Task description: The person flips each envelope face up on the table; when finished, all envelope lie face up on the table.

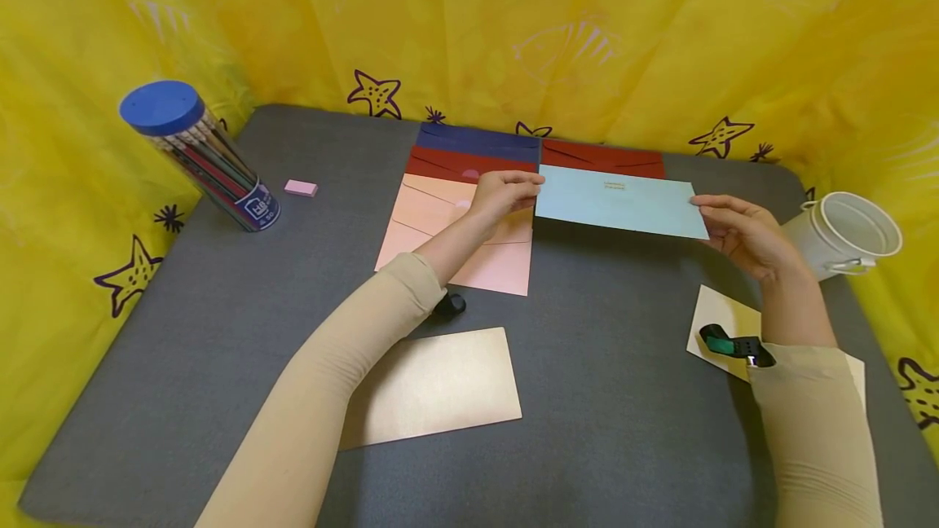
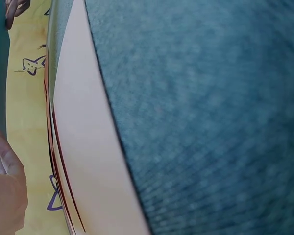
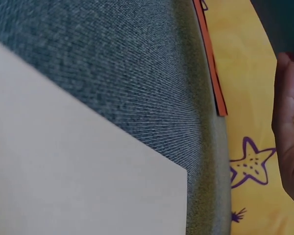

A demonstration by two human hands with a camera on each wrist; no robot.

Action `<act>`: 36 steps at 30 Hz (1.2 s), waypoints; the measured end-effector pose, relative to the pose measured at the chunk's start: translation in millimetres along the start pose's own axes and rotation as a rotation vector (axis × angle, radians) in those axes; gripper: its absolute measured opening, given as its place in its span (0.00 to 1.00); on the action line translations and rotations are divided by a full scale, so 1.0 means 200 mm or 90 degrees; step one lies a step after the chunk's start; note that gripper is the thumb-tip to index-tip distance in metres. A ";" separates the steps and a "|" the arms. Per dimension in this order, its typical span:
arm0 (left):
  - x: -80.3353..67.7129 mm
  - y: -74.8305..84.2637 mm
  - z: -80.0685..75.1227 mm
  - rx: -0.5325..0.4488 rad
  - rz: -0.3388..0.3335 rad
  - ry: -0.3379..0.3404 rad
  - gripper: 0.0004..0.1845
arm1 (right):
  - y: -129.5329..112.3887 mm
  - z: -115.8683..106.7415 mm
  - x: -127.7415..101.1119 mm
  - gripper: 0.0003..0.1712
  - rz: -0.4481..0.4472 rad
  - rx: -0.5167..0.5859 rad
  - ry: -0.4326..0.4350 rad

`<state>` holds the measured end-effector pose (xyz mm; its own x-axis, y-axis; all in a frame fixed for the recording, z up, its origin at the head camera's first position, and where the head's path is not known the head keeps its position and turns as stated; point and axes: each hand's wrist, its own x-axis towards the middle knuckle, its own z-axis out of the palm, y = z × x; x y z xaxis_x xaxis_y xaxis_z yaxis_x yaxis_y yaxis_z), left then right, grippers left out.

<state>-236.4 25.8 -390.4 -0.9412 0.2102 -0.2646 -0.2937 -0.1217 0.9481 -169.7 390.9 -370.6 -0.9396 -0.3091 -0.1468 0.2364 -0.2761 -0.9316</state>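
A light blue envelope (image 1: 623, 206) with small gold lettering is held up above the far part of the table, between both hands. My left hand (image 1: 502, 202) pinches its left edge, and my right hand (image 1: 748, 235) pinches the right end. Under and beside the left hand lies an overlapping column of envelopes: navy (image 1: 477, 139), red (image 1: 440, 165), peach (image 1: 421, 195) and pink (image 1: 495, 274). Just behind the blue envelope, a second red envelope (image 1: 601, 156) lies at the back edge, partly covered. The left wrist view shows the left hand (image 2: 7, 191) at the blue envelope's edge.
A shiny pale gold envelope (image 1: 447, 385) lies at the front, partly beneath the left arm. Under the right forearm is a cream envelope (image 1: 722, 308). A white bucket (image 1: 817, 247) stands at right; a pencil tub (image 1: 213, 165) and pink eraser (image 1: 301, 187) are at left.
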 end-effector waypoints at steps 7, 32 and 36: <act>0.00 -0.01 0.00 0.035 -0.008 0.009 0.15 | 0.02 -0.02 0.00 0.23 0.009 0.000 -0.016; 0.02 0.01 0.08 0.244 -0.038 -0.020 0.21 | 0.00 -0.03 0.08 0.13 0.179 -0.173 0.198; 0.03 0.01 0.08 0.244 -0.038 -0.021 0.22 | 0.00 -0.02 0.11 0.13 0.181 -0.163 0.220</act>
<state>-240.7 43.3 -386.8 -0.9167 0.2378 -0.3211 -0.2579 0.2615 0.9301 -192.3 388.0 -374.5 -0.8839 -0.0089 -0.4675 0.4673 0.0196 -0.8839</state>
